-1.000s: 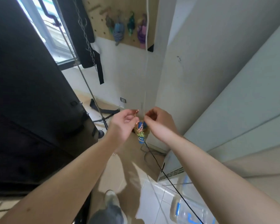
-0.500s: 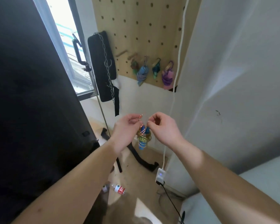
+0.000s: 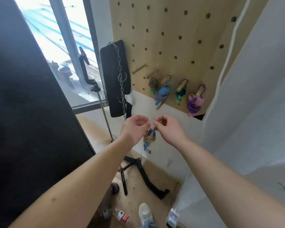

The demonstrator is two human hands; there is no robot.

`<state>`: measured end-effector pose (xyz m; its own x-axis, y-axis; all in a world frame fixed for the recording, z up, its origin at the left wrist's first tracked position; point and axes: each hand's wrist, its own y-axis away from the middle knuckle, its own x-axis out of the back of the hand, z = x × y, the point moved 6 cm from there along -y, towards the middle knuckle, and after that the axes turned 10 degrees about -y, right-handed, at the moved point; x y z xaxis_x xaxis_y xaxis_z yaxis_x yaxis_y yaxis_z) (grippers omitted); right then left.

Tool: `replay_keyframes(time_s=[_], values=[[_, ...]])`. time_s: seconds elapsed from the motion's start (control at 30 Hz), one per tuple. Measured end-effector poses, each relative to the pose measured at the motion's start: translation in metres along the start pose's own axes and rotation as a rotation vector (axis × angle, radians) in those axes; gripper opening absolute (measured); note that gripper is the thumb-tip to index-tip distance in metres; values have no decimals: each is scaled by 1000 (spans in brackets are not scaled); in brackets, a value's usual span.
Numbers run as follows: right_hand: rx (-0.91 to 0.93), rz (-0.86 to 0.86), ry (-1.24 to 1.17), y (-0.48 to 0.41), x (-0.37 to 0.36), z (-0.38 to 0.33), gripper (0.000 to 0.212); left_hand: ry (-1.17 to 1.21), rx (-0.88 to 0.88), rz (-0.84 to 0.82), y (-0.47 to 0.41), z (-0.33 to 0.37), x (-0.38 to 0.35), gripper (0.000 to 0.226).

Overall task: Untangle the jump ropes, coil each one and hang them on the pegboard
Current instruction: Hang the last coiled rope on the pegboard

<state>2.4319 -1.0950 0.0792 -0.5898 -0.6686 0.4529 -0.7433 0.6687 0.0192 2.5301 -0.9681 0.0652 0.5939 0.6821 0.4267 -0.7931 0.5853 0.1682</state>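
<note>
Left hand: I am watching the left hand (image 3: 135, 127) working at the centre of the view. Its fingers are curling in, with thumb and forefinger pinching a thin loop of cord.
Right hand: the right hand (image 3: 170, 130) is sitting at three o'clock of the left one. Its fingertips are clamping the same loop, nearly touching the left's.
Task rope: the coiled jump rope (image 3: 149, 137) is hanging from that loop at six o'clock of the pinch, between the two wrists. It is one tight bundle of yellow-green cord with red flecks around something blue.
Floor: one white shoe (image 3: 144, 211) is showing at six o'clock of the frame. One clear plastic bottle (image 3: 122, 217) is lying just at nine o'clock of it, and I am finding the writing on its red-and-white label too blurred to read.
Stand: the black legs (image 3: 143, 176) are spreading over the wooden floor below the hands.
Pad: one black padded panel (image 3: 112, 83) is hanging at eleven o'clock of the hands, with a metal chain (image 3: 121, 79) running down its face.
Pegboard: the pale wooden pegboard (image 3: 171, 38) is filling twelve to one o'clock with a grid of round holes. I am counting five wooden pegs in a row, and the leftmost peg (image 3: 139, 69) is bare.
Hung ropes: four coils are hanging, one on each remaining peg: dark red-green (image 3: 153, 84), blue-and-white twisted (image 3: 162, 94), teal (image 3: 180, 92) and purple (image 3: 194, 102).
Window: the bright window (image 3: 64, 38) is glaring at eleven o'clock.
</note>
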Motion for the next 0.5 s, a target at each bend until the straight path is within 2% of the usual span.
replay_keyframes(time_s=[0.23,0.5], values=[[-79,-45,41,-123,6,44,6,-41,124,27,-116,0,-39,11],[-202,-42,123,-176,3,87,7,-258,101,-38,-191,-7,-62,7]])
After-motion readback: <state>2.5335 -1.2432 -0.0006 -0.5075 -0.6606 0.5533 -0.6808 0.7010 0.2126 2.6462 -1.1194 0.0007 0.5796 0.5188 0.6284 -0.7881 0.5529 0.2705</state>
